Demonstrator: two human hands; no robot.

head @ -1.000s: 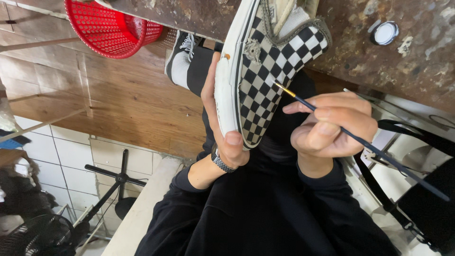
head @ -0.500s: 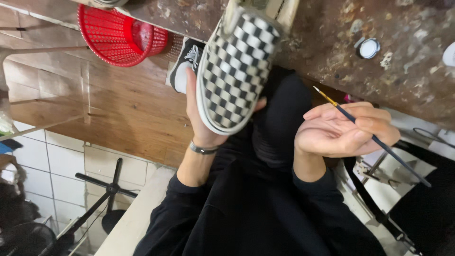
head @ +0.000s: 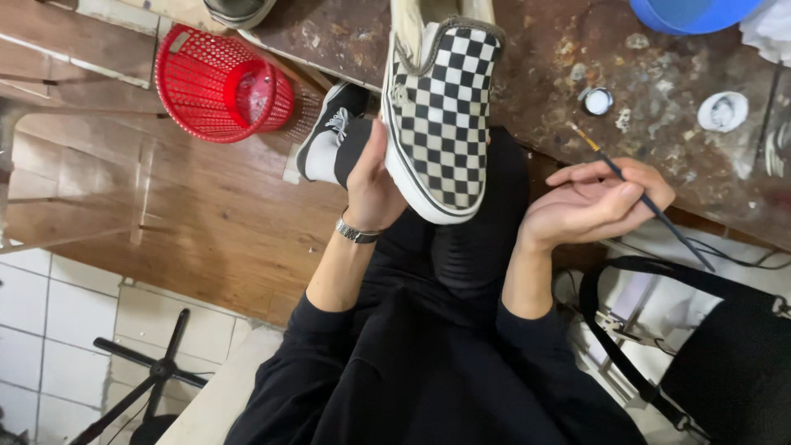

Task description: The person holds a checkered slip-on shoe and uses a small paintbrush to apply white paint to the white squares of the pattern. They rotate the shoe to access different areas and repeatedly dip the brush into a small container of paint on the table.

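Observation:
My left hand (head: 372, 185) grips a black-and-white checkered slip-on shoe (head: 439, 107) from beneath, toe toward me, upper side facing up. A metal bracelet sits on that wrist. My right hand (head: 595, 204) holds a thin paintbrush (head: 638, 196) between its fingers, the tip pointing up-left over the table edge, a hand's width to the right of the shoe. Both forearms wear black sleeves.
A stained brown worktable (head: 552, 58) carries a small round paint pot (head: 597, 100), a white lid (head: 723, 111) and a blue bowl (head: 688, 12). A red mesh basket (head: 218, 82) stands on the wooden floor at left. A black bag (head: 725, 363) lies at right.
The shoe has been turned from its side to upper side up and lowered toward me. My right hand with the brush drew back to the right, away from the shoe.

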